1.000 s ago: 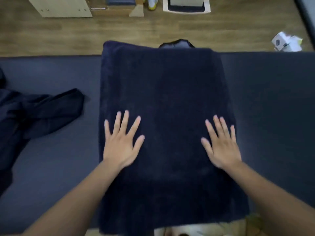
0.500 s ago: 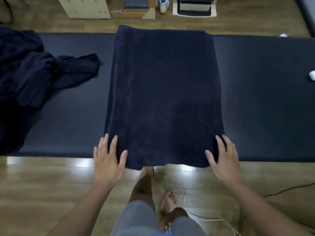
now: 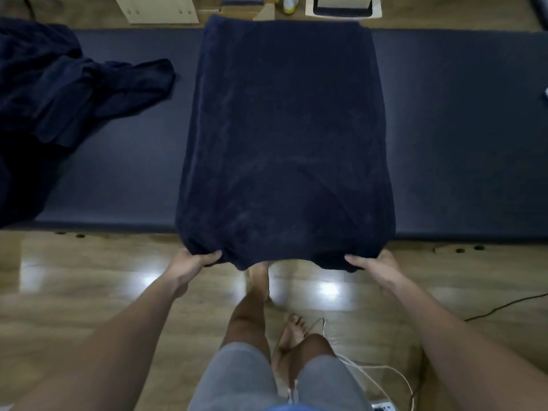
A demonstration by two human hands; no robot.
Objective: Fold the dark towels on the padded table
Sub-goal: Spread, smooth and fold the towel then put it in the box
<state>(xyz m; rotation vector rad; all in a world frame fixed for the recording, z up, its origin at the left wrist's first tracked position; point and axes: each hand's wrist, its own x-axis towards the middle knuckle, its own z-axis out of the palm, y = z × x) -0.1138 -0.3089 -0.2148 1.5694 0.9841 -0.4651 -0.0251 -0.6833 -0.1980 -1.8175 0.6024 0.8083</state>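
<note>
A navy towel (image 3: 284,137) lies flat across the padded table (image 3: 459,129), its far edge at the table's far side and its near edge hanging past the near side. The left hand (image 3: 192,261) and right hand (image 3: 373,262) each grip a near corner, fingers curled under the bunched cloth and thumbs on top. A rumpled heap of dark towels (image 3: 59,93) sits on the table's left end, apart from the flat one. Below, the glossy wooden floor (image 3: 89,292) carries a white cable (image 3: 370,369) beside the person's bare feet, and a pale wooden cabinet (image 3: 160,8) stands beyond the table.
</note>
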